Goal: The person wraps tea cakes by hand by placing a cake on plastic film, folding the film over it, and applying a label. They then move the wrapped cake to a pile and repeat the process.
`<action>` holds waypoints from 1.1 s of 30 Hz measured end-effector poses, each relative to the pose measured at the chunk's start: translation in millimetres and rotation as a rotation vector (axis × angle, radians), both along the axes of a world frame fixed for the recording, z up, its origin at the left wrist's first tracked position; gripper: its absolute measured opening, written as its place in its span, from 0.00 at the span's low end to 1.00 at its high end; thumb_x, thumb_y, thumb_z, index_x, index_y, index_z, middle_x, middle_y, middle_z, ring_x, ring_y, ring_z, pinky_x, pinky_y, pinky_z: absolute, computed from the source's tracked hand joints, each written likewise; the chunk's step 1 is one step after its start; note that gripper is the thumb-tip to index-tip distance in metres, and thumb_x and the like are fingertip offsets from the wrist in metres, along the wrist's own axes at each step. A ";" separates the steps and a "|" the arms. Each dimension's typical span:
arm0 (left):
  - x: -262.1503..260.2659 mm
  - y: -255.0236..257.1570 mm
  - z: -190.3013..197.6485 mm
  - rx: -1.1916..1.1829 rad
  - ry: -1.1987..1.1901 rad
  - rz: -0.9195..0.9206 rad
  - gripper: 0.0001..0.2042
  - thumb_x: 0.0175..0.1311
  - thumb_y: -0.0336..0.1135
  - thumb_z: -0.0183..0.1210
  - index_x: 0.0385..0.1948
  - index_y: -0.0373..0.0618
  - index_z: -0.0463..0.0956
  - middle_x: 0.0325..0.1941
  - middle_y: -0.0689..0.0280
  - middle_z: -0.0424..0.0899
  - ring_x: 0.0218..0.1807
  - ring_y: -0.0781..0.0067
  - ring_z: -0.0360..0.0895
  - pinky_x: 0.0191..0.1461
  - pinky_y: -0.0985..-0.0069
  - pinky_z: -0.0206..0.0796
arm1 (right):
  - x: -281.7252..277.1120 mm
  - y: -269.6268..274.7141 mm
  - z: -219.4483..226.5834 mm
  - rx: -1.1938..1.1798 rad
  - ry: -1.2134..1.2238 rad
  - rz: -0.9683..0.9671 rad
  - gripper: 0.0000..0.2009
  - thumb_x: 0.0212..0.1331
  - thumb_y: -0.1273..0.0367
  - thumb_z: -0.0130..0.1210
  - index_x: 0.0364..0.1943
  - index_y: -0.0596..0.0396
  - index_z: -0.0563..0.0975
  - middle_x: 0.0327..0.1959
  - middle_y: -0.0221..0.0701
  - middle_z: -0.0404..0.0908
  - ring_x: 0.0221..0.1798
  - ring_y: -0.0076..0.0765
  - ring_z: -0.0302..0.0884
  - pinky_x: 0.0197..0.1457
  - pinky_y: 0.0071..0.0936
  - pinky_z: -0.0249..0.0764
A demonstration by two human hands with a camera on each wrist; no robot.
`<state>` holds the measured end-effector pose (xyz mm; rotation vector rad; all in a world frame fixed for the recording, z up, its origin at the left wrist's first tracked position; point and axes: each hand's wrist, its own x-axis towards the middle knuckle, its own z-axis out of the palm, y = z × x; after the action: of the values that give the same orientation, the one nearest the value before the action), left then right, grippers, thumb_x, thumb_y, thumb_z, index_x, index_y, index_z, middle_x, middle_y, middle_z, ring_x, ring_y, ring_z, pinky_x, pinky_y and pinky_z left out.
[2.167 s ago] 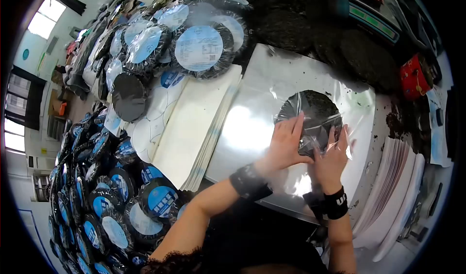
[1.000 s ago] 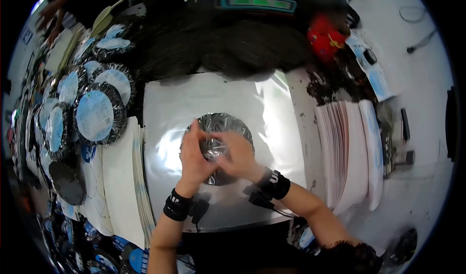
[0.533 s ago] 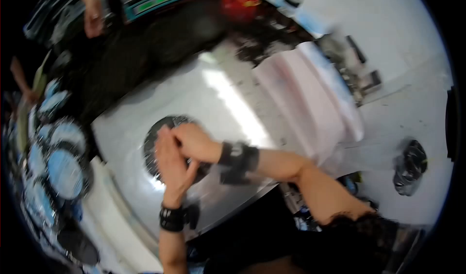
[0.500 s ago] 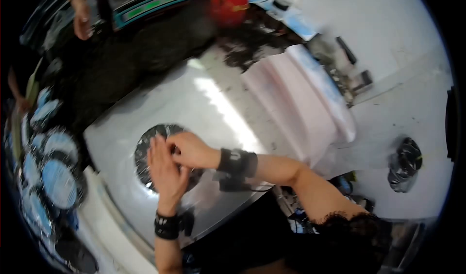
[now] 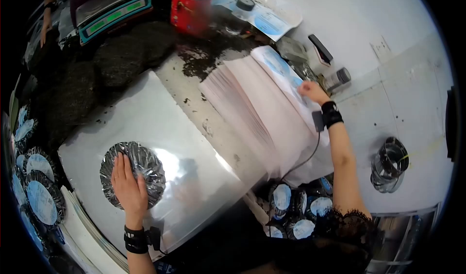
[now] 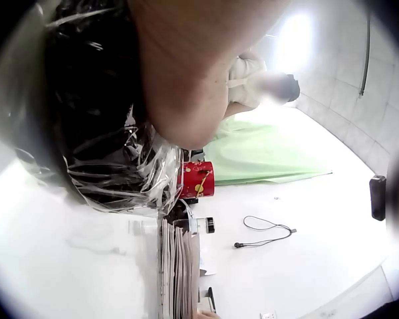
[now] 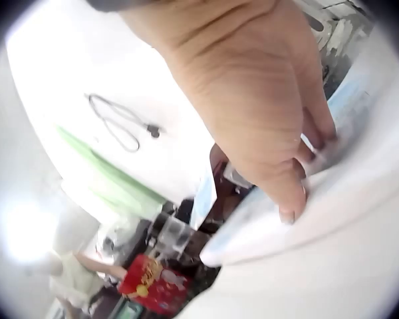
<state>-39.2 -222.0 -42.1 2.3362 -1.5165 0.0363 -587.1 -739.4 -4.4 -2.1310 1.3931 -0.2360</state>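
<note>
A round dark disc in clear, wrinkled film (image 5: 150,172) lies flat on the metal sheet (image 5: 160,111). My left hand (image 5: 128,186) rests on it, fingers straight and palm down; the left wrist view shows the film-wrapped disc (image 6: 93,100) close beside the hand (image 6: 186,73). Out to the right, my right hand (image 5: 315,93) is at the blue-printed sheet (image 5: 276,63) on the paper stack. In the right wrist view that hand's (image 7: 253,100) bent fingers meet the paper (image 7: 253,226), the thumb a little apart from them.
Dark, loose material (image 5: 116,63) lines the far edge beside a scale (image 5: 114,16) and a red can (image 5: 191,9). Labelled discs (image 5: 41,196) lie at left, more (image 5: 281,196) below the paper. A jar (image 5: 337,80) and a black-wrapped object (image 5: 388,162) stand right.
My right hand has left the disc and moved right to the papers. My left hand stays on the disc, now flat and alone. The head view has shifted toward the right side.
</note>
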 end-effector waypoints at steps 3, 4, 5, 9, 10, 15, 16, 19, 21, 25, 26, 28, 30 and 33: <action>1.4 1.9 -6.2 -0.011 -0.022 -0.008 0.30 0.69 0.40 0.49 0.70 0.31 0.65 0.77 0.48 0.65 0.79 0.46 0.59 0.80 0.53 0.48 | -27.8 1.4 -10.6 -0.043 -0.074 -0.097 0.15 0.65 0.61 0.64 0.34 0.57 0.74 0.34 0.31 0.83 0.37 0.27 0.76 0.41 0.29 0.73; 2.6 2.2 -8.6 -0.014 -0.037 -0.014 0.29 0.70 0.40 0.49 0.70 0.31 0.64 0.77 0.48 0.64 0.79 0.46 0.59 0.80 0.53 0.48 | -19.6 16.8 -25.4 -0.080 -0.160 -0.204 0.14 0.66 0.60 0.64 0.36 0.57 0.74 0.35 0.32 0.83 0.38 0.29 0.77 0.43 0.30 0.73; 0.0 3.4 -7.4 -0.010 -0.026 -0.014 0.29 0.70 0.40 0.49 0.70 0.31 0.64 0.77 0.48 0.64 0.79 0.46 0.58 0.80 0.53 0.48 | -11.6 34.2 -36.4 -0.112 -0.243 -0.303 0.14 0.67 0.60 0.63 0.37 0.57 0.74 0.36 0.34 0.83 0.39 0.30 0.78 0.44 0.30 0.74; -1.0 2.8 -4.2 -0.004 -0.020 -0.010 0.29 0.70 0.39 0.49 0.71 0.32 0.64 0.77 0.47 0.65 0.79 0.45 0.58 0.80 0.53 0.48 | 8.3 66.1 -71.9 -0.680 -0.193 -0.052 0.15 0.69 0.58 0.61 0.40 0.58 0.76 0.37 0.41 0.83 0.39 0.42 0.80 0.48 0.36 0.75; 0.6 3.2 -5.8 -0.005 -0.028 -0.014 0.29 0.70 0.39 0.49 0.71 0.32 0.64 0.77 0.47 0.65 0.79 0.45 0.58 0.80 0.53 0.48 | 4.0 52.6 -77.6 -0.669 -0.244 -0.132 0.15 0.68 0.60 0.62 0.36 0.58 0.76 0.39 0.44 0.86 0.40 0.44 0.82 0.47 0.37 0.74; -0.1 4.8 0.0 -0.034 0.002 -0.032 0.31 0.67 0.39 0.52 0.71 0.32 0.64 0.76 0.46 0.66 0.78 0.44 0.60 0.80 0.52 0.48 | -154.3 -12.3 -63.4 -1.046 0.252 -0.536 0.11 0.71 0.68 0.49 0.52 0.59 0.75 0.50 0.41 0.78 0.52 0.46 0.76 0.59 0.40 0.72; -0.7 5.4 3.6 -0.022 0.011 -0.006 0.32 0.66 0.39 0.53 0.71 0.32 0.64 0.76 0.46 0.66 0.78 0.44 0.60 0.80 0.52 0.48 | -204.4 -20.1 -54.2 -1.270 0.515 -0.583 0.17 0.72 0.70 0.46 0.62 0.59 0.73 0.62 0.47 0.77 0.62 0.48 0.75 0.68 0.42 0.72; -0.5 7.0 7.7 -0.107 0.152 0.034 0.37 0.64 0.40 0.57 0.73 0.30 0.59 0.76 0.43 0.64 0.77 0.42 0.61 0.79 0.53 0.50 | -49.5 37.3 35.0 -0.977 -0.139 -0.582 0.22 0.70 0.70 0.49 0.66 0.61 0.70 0.66 0.49 0.74 0.67 0.52 0.71 0.72 0.46 0.67; -0.2 2.2 7.0 -0.074 0.139 0.065 0.33 0.67 0.39 0.56 0.71 0.26 0.60 0.75 0.41 0.65 0.76 0.43 0.62 0.79 0.54 0.52 | 108.3 125.6 16.8 -0.856 0.077 -0.169 0.25 0.68 0.70 0.50 0.69 0.62 0.68 0.69 0.50 0.71 0.71 0.55 0.68 0.75 0.49 0.63; 1.7 1.7 4.6 -0.109 0.085 0.026 0.31 0.69 0.37 0.55 0.69 0.27 0.62 0.74 0.41 0.67 0.75 0.43 0.64 0.78 0.54 0.54 | 375.2 318.5 -44.0 -0.238 -0.688 0.685 0.34 0.63 0.61 0.60 0.72 0.64 0.66 0.74 0.52 0.66 0.78 0.58 0.60 0.79 0.46 0.58; 1.6 2.4 3.0 -0.125 0.108 0.043 0.30 0.69 0.37 0.55 0.69 0.27 0.63 0.73 0.42 0.68 0.75 0.42 0.63 0.78 0.54 0.54 | 407.3 341.9 -30.4 -0.269 -0.668 0.824 0.37 0.64 0.55 0.61 0.73 0.63 0.65 0.75 0.52 0.64 0.79 0.57 0.60 0.79 0.46 0.58; -0.3 13.0 -17.8 -0.370 0.617 0.048 0.28 0.64 0.39 0.61 0.63 0.33 0.70 0.65 0.47 0.76 0.69 0.46 0.72 0.73 0.55 0.61 | 437.7 376.6 -27.8 -0.185 -0.587 0.955 0.41 0.66 0.46 0.57 0.73 0.64 0.63 0.76 0.51 0.63 0.78 0.57 0.60 0.80 0.45 0.57; -1.0 20.8 -43.3 -0.411 0.331 0.021 0.23 0.59 0.41 0.66 0.56 0.43 0.79 0.57 0.56 0.84 0.59 0.54 0.81 0.67 0.58 0.68 | 424.1 393.0 -21.9 -0.272 -0.456 1.010 0.42 0.67 0.45 0.55 0.73 0.65 0.63 0.76 0.51 0.63 0.78 0.57 0.60 0.80 0.44 0.56; 0.7 16.3 -21.0 -0.405 0.692 -0.014 0.25 0.62 0.36 0.65 0.62 0.42 0.76 0.62 0.54 0.82 0.64 0.52 0.78 0.71 0.56 0.65 | 435.8 373.2 -3.6 0.098 -0.467 1.001 0.43 0.69 0.40 0.49 0.74 0.65 0.62 0.77 0.50 0.62 0.79 0.57 0.59 0.80 0.52 0.52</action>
<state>-38.5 -205.7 -63.1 1.7505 -1.0529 -0.3900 -151.3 -366.2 -8.0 -2.2193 0.0113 -0.2264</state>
